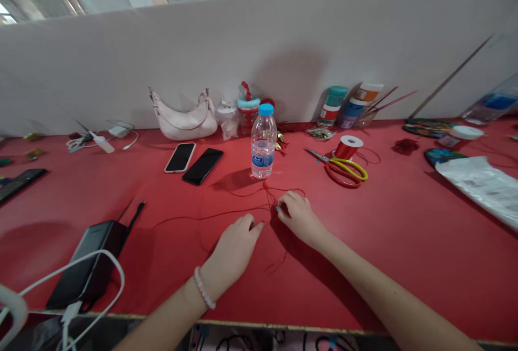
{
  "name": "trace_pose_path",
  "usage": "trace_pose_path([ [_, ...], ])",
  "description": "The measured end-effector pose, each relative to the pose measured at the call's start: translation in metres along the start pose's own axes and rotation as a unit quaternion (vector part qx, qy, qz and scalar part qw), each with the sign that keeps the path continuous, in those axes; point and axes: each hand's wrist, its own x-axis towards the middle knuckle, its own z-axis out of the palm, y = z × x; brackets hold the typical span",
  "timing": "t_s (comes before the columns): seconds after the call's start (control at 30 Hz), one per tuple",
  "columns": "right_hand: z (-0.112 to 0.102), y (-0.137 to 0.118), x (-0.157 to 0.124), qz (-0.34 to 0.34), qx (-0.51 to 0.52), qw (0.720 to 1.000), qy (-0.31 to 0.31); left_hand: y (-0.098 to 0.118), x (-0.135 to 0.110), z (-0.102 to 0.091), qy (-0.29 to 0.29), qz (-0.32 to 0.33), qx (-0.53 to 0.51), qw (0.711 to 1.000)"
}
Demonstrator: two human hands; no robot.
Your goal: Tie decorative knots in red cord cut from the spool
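The left forearm (172,316) slants in from seven o'clock, aimed between one and two; the left hand (230,248) lies palm-down, fingers (239,224) bent, thumb (256,231) apart. The right forearm (364,275) enters between four and five; the right hand (302,220) arches, forefinger (284,198) curved near its thumb, tips too small to judge.
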Motion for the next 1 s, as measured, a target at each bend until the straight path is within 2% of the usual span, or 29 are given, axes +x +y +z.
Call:
trace_pose_path([
  [0.17,-0.004,-0.001,-0.001,-0.005,0.013,1.000,-0.025,0.008,0.015,-0.013,-0.047,-0.022,-0.018,0.998],
  [0.27,-0.009,0.000,0.000,-0.012,0.029,0.999,-0.037,0.011,0.018,-0.019,-0.056,-0.032,-0.022,0.998],
  [0.47,-0.013,0.017,0.005,-0.016,0.097,0.995,-0.009,0.009,0.016,-0.012,-0.028,-0.030,-0.038,0.998],
  [0.6,-0.008,0.024,0.008,-0.022,0.059,0.998,-0.019,0.006,0.016,-0.007,-0.013,-0.026,-0.038,0.999],
  [0.8,-0.004,0.019,0.007,-0.007,-0.006,0.999,-0.043,0.004,0.013,-0.003,0.011,-0.008,-0.039,0.999],
  [1.0,-0.005,0.016,0.006,-0.008,-0.016,0.999,-0.039,0.002,0.014,-0.003,0.021,-0.005,-0.048,0.999],
])
